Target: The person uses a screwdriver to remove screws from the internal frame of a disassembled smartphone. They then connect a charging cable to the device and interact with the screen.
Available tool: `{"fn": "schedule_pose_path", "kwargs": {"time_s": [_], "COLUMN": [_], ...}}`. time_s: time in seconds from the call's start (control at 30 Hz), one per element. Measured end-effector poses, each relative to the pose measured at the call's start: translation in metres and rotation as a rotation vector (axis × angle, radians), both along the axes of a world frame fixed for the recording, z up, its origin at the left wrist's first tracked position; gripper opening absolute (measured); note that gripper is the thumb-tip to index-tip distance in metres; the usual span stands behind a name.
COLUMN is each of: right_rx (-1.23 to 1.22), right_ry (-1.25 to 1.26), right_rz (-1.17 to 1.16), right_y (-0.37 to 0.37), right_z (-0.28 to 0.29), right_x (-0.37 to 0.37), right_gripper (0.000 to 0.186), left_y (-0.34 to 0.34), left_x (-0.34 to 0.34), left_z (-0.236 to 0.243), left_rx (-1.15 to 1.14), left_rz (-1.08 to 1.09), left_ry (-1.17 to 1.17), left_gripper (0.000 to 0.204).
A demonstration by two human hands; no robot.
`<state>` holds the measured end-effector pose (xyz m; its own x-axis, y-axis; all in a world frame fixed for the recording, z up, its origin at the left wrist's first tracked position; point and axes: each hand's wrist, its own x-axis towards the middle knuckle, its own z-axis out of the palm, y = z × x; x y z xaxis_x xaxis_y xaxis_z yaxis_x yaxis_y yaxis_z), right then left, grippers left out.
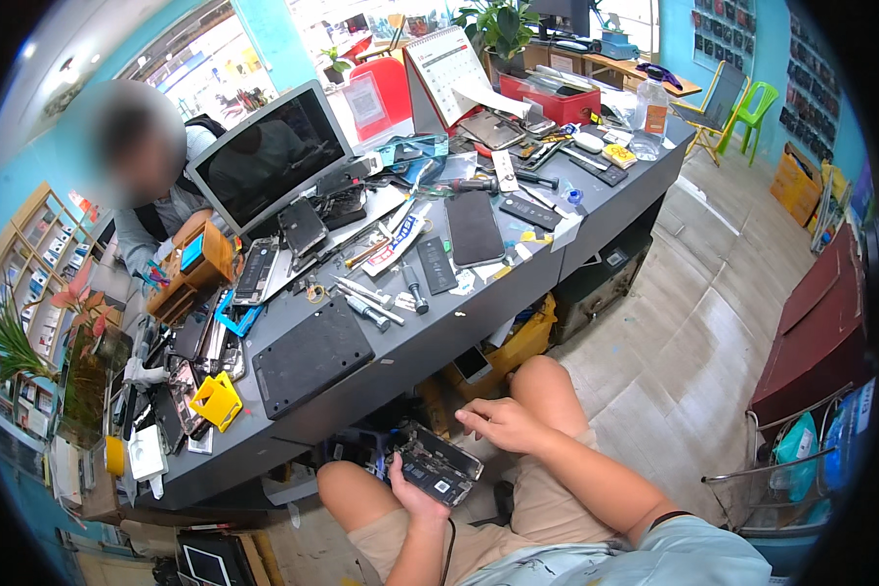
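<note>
Over my lap, my left hand (419, 496) grips an opened smartphone (438, 467) by its near left edge. Its cover is off, so the black battery and inner parts lie exposed. My right hand (506, 426) hovers by my right knee, just right of the phone and apart from it. Its fingers point left, loosely bent, and nothing shows in them. Up on the grey desk (400, 363), a dark laptop-like panel (313, 357) lies near the front edge. Several screwdrivers (365, 309) and a black-screened phone (474, 229) rest beyond it.
A grey monitor (272, 156) stands on the cluttered desk, with a person (156, 230) behind it. To the right are a desk calendar (451, 73), a red box (554, 98) and a clear bottle (650, 105). Below the desk sits a yellow bin (506, 350). A wire rack (786, 469) stands at right.
</note>
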<state>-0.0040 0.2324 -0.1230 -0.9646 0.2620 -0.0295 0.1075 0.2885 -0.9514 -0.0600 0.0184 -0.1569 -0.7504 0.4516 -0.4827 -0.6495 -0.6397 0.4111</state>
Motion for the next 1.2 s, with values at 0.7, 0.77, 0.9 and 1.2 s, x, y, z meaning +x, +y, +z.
{"fn": "schedule_pose_path", "kwargs": {"time_s": [0.7, 0.77, 0.9, 1.2], "right_rx": [0.034, 0.041, 0.046, 0.074], "right_ry": [-0.018, -0.025, -0.054, -0.011], "right_rz": [0.035, 0.044, 0.052, 0.055], "right_y": [-0.001, 0.0, 0.001, 0.002], "right_z": [0.008, 0.007, 0.006, 0.002], "right_x": [-0.002, -0.002, -0.004, -0.003], "right_gripper": [0.053, 0.053, 0.055, 0.055], "left_y": [0.001, 0.001, 0.003, 0.005], "left_x": [0.001, 0.002, 0.001, 0.001], "left_z": [0.007, 0.007, 0.01, 0.006], "left_rx": [-0.004, -0.016, -0.01, -0.004], "left_rz": [0.016, 0.016, 0.021, 0.0], "left_ry": [0.008, 0.008, -0.021, -0.011], "left_gripper": [0.056, 0.057, 0.058, 0.056]}}
